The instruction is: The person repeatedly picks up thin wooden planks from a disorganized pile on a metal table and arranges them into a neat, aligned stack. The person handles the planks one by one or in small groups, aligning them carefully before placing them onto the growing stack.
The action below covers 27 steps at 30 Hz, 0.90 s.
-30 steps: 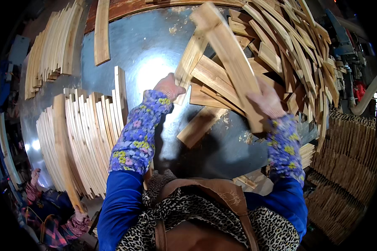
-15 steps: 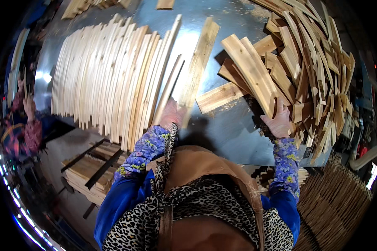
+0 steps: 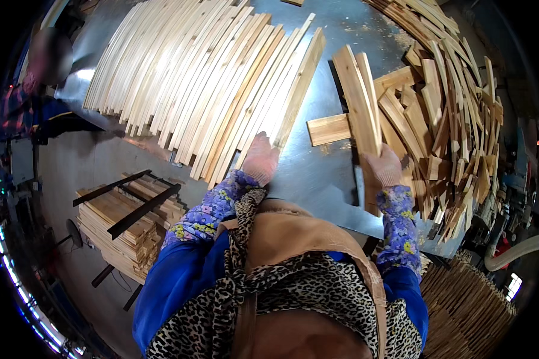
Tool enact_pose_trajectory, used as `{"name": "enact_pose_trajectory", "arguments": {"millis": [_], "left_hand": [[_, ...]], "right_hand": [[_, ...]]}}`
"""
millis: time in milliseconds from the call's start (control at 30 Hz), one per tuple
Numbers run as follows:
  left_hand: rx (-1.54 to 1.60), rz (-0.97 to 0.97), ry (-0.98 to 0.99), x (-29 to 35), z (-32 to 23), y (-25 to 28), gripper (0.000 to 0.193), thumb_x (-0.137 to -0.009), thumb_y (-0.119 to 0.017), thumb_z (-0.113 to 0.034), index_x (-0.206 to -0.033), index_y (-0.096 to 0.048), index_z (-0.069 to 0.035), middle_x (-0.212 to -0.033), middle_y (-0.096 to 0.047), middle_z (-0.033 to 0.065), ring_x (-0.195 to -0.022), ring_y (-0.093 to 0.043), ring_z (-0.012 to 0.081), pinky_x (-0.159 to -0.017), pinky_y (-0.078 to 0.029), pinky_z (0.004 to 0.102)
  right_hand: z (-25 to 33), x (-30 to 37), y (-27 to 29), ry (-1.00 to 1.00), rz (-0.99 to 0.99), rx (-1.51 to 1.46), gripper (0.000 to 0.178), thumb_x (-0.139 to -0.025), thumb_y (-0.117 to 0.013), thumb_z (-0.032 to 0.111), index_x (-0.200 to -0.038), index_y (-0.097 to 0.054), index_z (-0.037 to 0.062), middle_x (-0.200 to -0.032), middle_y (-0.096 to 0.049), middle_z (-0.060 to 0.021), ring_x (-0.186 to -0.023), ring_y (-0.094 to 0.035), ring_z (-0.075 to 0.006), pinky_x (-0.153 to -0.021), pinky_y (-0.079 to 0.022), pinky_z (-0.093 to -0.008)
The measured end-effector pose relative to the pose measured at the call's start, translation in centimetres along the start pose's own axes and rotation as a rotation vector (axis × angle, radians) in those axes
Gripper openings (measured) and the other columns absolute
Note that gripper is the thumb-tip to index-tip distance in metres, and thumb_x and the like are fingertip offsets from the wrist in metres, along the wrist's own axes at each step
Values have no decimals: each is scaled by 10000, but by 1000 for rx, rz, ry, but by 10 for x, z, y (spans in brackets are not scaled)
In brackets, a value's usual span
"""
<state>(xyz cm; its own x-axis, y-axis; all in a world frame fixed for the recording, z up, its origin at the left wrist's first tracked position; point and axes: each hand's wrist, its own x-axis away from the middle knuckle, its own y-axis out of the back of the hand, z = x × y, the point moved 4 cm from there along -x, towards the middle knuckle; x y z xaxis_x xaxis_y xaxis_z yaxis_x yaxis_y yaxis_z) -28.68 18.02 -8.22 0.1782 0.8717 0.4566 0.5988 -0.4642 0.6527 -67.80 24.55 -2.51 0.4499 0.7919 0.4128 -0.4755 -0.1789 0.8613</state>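
Note:
My left hand (image 3: 260,159) is closed at the near end of a pale wooden board (image 3: 300,88), the last one at the right end of a long row of boards (image 3: 179,78) laid side by side on the metal table. Its fingertips are partly hidden. My right hand (image 3: 384,166) grips a longer brown wooden board (image 3: 358,99) along its right edge. That board points away from me at the left side of a loose heap of wooden pieces (image 3: 428,119). A narrower board (image 3: 370,96) lies against its right side.
A short board (image 3: 329,130) lies crosswise on the metal table (image 3: 317,173). Stacked boards with dark bars (image 3: 123,224) stand on the floor at left. Bundled wood strips (image 3: 461,299) are low at right. Another person (image 3: 39,90) is at the far left.
My left hand has brought its board left against the row. My right hand has closed round a board at the heap and drawn it nearer. The view has shifted.

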Motion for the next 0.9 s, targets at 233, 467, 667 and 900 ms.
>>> {"name": "enact_pose_trajectory", "arguments": {"millis": [233, 467, 667, 900], "left_hand": [[-207, -182, -384, 26, -35, 70, 718, -924, -791, -320, -1494, -561, 51, -1516, -569, 303, -1386, -565, 461, -1176, -471, 521], [-223, -421, -467, -16, -2, 115, 570, -828, -805, -280, -1290, -670, 25, -1340, -641, 295, -1254, -614, 479, -1056, -518, 543], [-387, -564, -681, -122, -23, 156, 405, -873, -706, -208, -1248, -692, -55, -1300, -629, 219, -1234, -603, 436, -1025, -503, 533], [-729, -299, -856, -304, -100, 194, 411, -970, -669, -363, -1306, -730, -133, -1401, -605, 104, -1404, -519, 313, -1160, -445, 484]], "right_hand": [[214, -10, -140, 185, 104, -411, 1038, -960, -698, 587, -1633, -350, -122, -1557, -533, -390, -1449, -557, -474, -1231, -445, -493], [239, -49, -135, 295, -80, -405, 883, -981, -732, 453, -1617, -424, -77, -1476, -607, -352, -1394, -589, -478, -1182, -479, -491], [334, -181, -37, 731, -450, 226, 703, -940, -688, 545, -1483, -636, 101, -1491, -652, -171, -1463, -509, -410, -1209, -395, -566], [369, -251, -21, 608, -132, 423, 680, -958, -624, 701, -1231, -834, 114, -1483, -665, -145, -1506, -453, -328, -1249, -323, -537]]}}
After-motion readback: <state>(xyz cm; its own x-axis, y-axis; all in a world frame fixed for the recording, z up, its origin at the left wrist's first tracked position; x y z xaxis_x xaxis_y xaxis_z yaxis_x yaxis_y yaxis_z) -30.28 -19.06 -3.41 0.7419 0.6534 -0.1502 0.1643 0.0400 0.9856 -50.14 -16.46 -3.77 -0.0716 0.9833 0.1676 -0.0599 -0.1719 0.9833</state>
